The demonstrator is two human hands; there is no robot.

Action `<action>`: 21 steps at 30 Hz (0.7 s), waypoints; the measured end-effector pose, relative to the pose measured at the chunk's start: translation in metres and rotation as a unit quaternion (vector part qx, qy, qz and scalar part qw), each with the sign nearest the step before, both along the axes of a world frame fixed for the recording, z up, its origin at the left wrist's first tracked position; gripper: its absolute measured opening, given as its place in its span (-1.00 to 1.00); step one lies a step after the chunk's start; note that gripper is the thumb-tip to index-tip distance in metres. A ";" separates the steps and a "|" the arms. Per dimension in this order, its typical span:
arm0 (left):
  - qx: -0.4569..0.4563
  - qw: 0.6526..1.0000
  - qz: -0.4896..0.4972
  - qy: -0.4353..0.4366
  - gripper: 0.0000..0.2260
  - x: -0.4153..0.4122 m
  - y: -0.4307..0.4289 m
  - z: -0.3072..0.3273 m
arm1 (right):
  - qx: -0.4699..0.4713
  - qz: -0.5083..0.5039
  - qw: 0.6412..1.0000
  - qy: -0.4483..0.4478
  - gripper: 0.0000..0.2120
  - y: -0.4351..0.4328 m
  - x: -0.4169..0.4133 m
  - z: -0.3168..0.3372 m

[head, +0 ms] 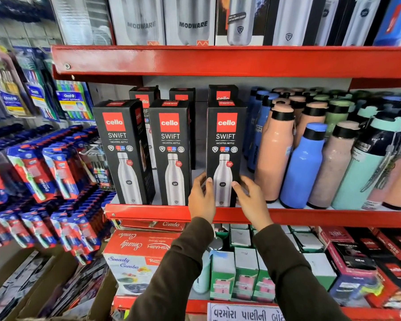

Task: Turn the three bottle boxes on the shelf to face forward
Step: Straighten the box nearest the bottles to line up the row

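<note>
black cardboard fills the front of the red shelf (148, 213): we see three bottle boxes standing upright, printed faces forward. taking the middle box (170, 151) as our landmark, the left box (123, 151) stands to its left, slightly angled. the right box (225, 149) stands to its right, and we hold its lower part between our left hand (202, 198) and right hand (250, 200), fingers pressed on either side edge.

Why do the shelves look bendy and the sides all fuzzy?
Head view: the wide lens bows the red shelf; the toothbrush packs at the left edge smear with blur; the middle stays sharp, so the cello boxes read clearly; soft glare streaks the blue bottle.
</note>
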State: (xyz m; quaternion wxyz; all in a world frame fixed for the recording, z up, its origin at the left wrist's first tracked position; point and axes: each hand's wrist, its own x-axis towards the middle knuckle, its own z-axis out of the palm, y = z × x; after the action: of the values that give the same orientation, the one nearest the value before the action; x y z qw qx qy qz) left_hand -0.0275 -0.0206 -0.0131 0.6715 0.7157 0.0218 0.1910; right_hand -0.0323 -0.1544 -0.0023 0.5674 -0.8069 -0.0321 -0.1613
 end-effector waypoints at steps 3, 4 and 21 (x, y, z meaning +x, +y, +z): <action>0.001 1.000 -0.003 -0.003 -0.66 -0.001 0.001 0.000 | -0.004 -0.009 1.000 -0.005 -0.58 0.000 -0.004 0.000; 0.000 1.000 -0.004 -0.003 -0.66 -0.001 0.002 0.000 | -0.004 -0.010 1.000 -0.003 -0.58 0.000 -0.004 0.000; -0.009 1.000 -0.012 -0.005 -0.67 -0.007 0.001 0.005 | -0.012 -0.014 1.000 0.011 -0.57 0.003 -0.005 0.004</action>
State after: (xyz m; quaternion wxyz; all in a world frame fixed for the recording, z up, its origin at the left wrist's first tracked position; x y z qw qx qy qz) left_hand -0.0343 -0.0198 -0.0081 0.6803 0.7088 0.0117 0.1859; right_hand -0.0373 -0.1516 0.0016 0.5560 -0.8155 -0.0159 -0.1598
